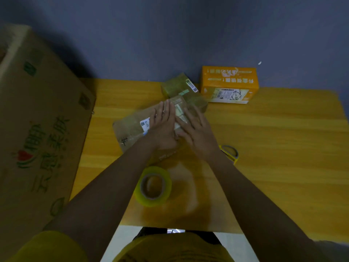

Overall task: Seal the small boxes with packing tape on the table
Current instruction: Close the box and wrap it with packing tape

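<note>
A brown cardboard box (130, 127) with white labels lies in the middle of the wooden table (283, 148). My left hand (163, 125) presses flat on its top, fingers straight. My right hand (196, 129) lies flat beside it on the same top, its fingers spread. A roll of clear yellowish packing tape (153, 186) stands on the table just in front of the box, between my forearms. Behind the box sits a second small brown box (179, 87) wrapped in tape.
An orange box (229, 84) with a shipping label stands at the back by the blue wall. A yellow tape cutter (230, 153) lies right of my right wrist. A large printed carton (37, 120) fills the left side.
</note>
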### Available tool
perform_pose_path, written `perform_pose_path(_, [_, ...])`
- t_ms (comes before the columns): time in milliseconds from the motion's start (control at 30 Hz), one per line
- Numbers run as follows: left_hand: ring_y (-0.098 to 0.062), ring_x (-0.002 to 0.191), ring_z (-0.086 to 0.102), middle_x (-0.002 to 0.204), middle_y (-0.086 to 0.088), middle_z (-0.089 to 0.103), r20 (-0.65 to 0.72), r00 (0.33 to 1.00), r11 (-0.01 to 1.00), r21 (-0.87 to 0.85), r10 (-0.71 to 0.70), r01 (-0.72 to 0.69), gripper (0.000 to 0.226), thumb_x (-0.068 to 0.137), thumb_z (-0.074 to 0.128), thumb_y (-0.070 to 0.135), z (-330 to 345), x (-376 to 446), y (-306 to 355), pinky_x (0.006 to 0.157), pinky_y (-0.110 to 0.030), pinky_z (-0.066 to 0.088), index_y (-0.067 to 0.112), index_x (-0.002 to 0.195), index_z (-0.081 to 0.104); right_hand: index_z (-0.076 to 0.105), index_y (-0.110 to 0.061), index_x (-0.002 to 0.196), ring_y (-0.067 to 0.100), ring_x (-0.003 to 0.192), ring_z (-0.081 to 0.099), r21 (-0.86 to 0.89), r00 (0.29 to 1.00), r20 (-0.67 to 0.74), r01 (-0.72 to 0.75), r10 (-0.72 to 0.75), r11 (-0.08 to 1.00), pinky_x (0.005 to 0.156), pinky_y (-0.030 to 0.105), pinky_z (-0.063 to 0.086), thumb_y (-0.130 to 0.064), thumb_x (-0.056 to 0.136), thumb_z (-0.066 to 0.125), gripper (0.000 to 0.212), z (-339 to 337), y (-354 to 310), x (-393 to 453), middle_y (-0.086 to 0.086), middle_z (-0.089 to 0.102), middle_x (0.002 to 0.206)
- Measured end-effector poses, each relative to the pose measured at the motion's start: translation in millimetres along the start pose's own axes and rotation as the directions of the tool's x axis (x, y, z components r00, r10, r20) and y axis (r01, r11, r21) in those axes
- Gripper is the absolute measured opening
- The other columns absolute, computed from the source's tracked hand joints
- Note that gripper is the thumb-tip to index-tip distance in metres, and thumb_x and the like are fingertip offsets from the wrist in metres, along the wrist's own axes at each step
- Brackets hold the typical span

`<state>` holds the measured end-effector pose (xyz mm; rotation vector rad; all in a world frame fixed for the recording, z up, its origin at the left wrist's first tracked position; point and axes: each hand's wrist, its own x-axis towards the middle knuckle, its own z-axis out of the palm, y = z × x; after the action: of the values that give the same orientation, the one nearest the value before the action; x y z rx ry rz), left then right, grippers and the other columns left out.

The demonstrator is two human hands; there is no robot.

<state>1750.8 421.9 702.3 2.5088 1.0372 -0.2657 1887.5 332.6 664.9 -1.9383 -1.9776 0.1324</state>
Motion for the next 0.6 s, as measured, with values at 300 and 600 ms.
perform_pose_path(300, [-0.025, 0.147, -0.004, 0.161, -0.007, -0.001, -0.041, 0.986, 0.984, -0.086, -0.159, 0.155, 0.119, 0.065, 0.035, 0.092, -23, -16, -62, 0.114, -0.051, -0.009, 0.019, 0.153, 0.001, 0.05, -0.002, 0.137, 0.028, 0.138, 0.039, -0.145, 0.998, -0.053, -0.053, 0.046, 0.988, 0.114, 0.042, 0.022, -0.028, 0.098, 0.032, 0.051, 2, -37, 32, 0.014, 0.048, 0.144])
perform_pose_path(600, [-0.03, 0.11, 0.051, 0.129, -0.01, 0.054, -0.273, 0.962, 0.989, 0.14, -0.011, 0.051, 0.103, 0.075, 0.009, 0.085, 1, -20, -76, 0.089, -0.04, 0.037, 0.011, 0.137, 0.045, 0.042, -0.022, 0.146, 0.023, 0.147, 0.015, -0.234, 0.954, 0.216, -0.158, 0.209, 0.959, 0.115, 0.047, 0.009, -0.047, 0.087, -0.008, 0.081, 7, -46, 121, -0.002, 0.026, 0.158])
